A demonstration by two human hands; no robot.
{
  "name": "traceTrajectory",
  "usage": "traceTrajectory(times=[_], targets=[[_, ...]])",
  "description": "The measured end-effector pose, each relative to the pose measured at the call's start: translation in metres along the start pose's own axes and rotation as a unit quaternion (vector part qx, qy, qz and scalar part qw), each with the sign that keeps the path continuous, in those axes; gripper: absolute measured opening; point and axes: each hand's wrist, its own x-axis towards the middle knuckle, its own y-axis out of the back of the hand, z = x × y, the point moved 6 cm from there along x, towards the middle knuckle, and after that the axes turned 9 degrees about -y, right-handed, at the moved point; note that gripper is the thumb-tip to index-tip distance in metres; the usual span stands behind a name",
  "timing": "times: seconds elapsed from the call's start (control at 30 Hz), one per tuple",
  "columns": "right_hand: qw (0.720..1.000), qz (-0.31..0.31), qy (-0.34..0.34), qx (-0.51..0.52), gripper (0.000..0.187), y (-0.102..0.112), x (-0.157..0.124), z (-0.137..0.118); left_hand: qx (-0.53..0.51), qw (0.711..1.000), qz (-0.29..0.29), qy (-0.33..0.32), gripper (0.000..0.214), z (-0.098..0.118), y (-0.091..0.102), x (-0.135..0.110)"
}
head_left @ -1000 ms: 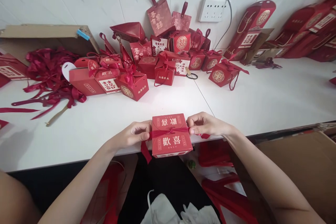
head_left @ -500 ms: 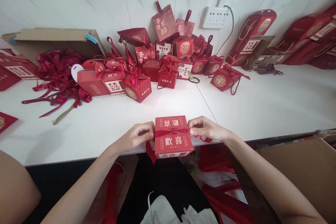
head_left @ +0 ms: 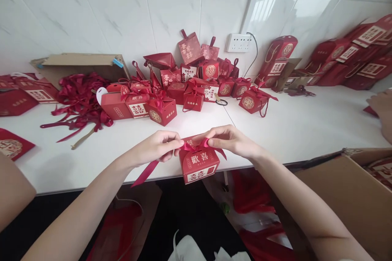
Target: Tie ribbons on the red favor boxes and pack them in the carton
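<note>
Red box (head_left: pixel 200 166): one, at the near edge of the table (head_left: pixel 294 124), middle, between the two hands; white characters on the lid, pale label on the near side. Whether its base rests fully on the table cannot be told.

Ribbon (head_left: pixel 146 172): dark red, across the top of the box, looped at left and right; one loose end hangs to the left, a shorter one to the right.

Left hand (head_left: pixel 162 145): at the left of the box; grip pinched, thumb and finger, on the left loop.

Right hand (head_left: pixel 234 140): at the right, over the far part of the lid; grip pinched on the right loop.

Small bowed box (head_left: pixel 251 102): one, far side, right of middle, apart from the group.

Hair tie (head_left: pixel 222 102): black, just left of that box.

Ribbon heap (head_left: pixel 82 97): far left, before a cardboard box (head_left: pixel 78 60) lying against the wall.

Tall red box (head_left: pixel 278 60): far right, upright, leaning.

Open carton (head_left: pixel 346 187): near right.

Co-worker's hand (head_left: pixel 382 110): right edge, partly out of view.
</note>
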Motion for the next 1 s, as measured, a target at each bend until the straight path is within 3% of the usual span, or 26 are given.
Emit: traceTrajectory(times=[0.1,0.2,0.33,0.7,0.87,1.0], targets=[[0.999,0.032,0.019,0.010,0.025,-0.006,0.007,0.004,0.046,0.999,0.012,-0.011,0.027,0.008,0.002,0.001],[0.993,0.107,0.049,-0.031,0.026,-0.003,0.012,0.006,0.103,0.994,0.014,-0.024,0.027,0.013,0.004,0.000],[0.978,0.172,0.079,-0.088,0.024,-0.002,0.016,0.008,0.217,0.973,0.021,-0.072,0.031,0.023,0.007,-0.003],[0.959,0.158,0.139,-0.188,0.021,-0.010,0.018,0.008,0.397,0.906,-0.021,-0.144,0.017,0.057,0.002,-0.013],[0.976,0.177,0.081,-0.099,0.013,-0.006,0.021,0.016,0.464,0.868,-0.001,-0.176,0.025,0.067,0.000,-0.013],[0.979,0.184,0.060,-0.063,0.017,-0.005,0.023,0.020,0.484,0.854,-0.029,-0.189,0.025,0.074,-0.008,-0.005]])
